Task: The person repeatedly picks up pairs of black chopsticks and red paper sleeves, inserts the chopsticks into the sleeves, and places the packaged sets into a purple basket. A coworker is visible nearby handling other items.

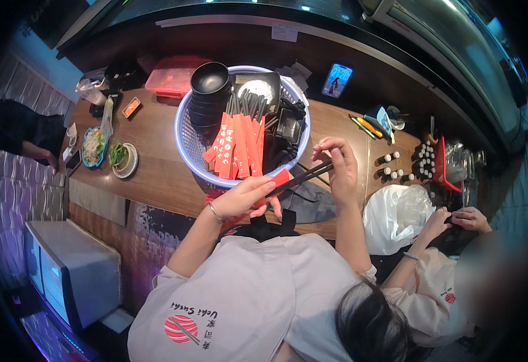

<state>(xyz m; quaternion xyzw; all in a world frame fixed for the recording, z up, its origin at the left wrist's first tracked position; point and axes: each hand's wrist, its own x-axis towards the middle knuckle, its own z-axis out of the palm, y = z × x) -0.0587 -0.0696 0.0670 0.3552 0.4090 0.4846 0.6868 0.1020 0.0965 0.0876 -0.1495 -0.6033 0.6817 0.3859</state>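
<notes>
My left hand point(248, 195) grips a red paper sleeve point(281, 178) with a pair of black chopsticks point(303, 177) partly inside it. At the far ends of the chopsticks is my right hand point(343, 174), its thumb and fingers curled around them. Just beyond my hands stands a lilac plastic basket point(181, 149). Filled red chopstick sleeves point(240, 147) bearing writing lie in it, their black tips fanned upward. Stacked black bowls point(210, 81), a black square dish point(264, 86) and further black dishes share the basket. A grey cloth point(309, 201) lies under my right forearm.
A co-worker's hands point(454, 219) work at the right, by a white plastic bag point(395, 217). Small white-capped bottles point(422, 158) and a red tray point(447, 169) stand beyond. A phone point(337, 80) leans at the back. Salad plate point(93, 147) and another person's arm point(37, 151) are left.
</notes>
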